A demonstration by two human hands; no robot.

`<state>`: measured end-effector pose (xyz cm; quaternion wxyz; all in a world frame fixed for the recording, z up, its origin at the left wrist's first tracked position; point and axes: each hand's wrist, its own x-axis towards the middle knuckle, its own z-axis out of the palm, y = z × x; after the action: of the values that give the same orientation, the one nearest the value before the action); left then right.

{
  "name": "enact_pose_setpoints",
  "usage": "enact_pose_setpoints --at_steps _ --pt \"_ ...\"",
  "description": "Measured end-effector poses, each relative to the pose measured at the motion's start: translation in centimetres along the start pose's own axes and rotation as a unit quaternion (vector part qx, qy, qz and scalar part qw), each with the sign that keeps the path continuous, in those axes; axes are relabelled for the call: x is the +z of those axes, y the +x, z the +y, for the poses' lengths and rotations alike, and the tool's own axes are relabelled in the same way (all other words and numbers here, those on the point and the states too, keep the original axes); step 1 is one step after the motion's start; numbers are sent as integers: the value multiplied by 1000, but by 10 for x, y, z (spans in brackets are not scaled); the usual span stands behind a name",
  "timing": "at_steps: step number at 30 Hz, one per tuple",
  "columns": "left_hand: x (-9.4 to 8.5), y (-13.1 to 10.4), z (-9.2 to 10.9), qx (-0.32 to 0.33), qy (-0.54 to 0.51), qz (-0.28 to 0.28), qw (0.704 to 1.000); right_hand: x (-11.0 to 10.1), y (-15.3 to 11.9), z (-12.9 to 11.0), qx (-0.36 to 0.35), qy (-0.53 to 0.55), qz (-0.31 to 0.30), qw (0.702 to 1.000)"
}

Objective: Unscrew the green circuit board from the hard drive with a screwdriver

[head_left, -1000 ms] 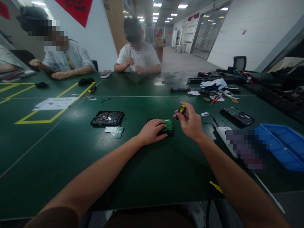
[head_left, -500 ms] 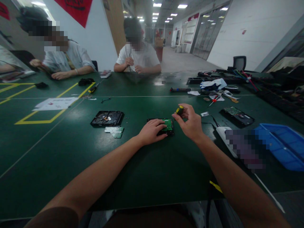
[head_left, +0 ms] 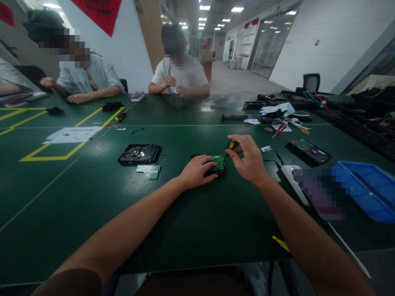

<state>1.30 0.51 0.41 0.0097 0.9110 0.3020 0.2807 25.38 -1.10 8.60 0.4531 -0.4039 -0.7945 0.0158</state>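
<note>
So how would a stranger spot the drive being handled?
On the green table, find the right hand gripping a yellow-and-black tool handle. Just left of it, the left hand rests on a black drive topped with green. The drive farther left and the drive near the blue tray are its neighbours, but only this one has a hand on it.

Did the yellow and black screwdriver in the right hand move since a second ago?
Yes, a little: the screwdriver handle has shifted left, judged against the hard drive, which lies still.
</note>
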Motion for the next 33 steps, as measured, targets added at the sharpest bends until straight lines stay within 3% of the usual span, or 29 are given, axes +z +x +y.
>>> enact_pose_setpoints --at_steps 7,14,24,33 --pt "0 0 -1 -1 -1 -4 1000 -4 0 -3 4 15 -32 999" --pt "-1 0 0 -3 -2 -5 1000 -1 0 -2 17 25 1 1000" --pt "-1 -1 0 -5 -4 -5 1000 3 -4 7 24 12 -11 1000" --pt "-2 0 1 -3 -3 -6 1000 3 -2 -2 -11 -27 2 1000"
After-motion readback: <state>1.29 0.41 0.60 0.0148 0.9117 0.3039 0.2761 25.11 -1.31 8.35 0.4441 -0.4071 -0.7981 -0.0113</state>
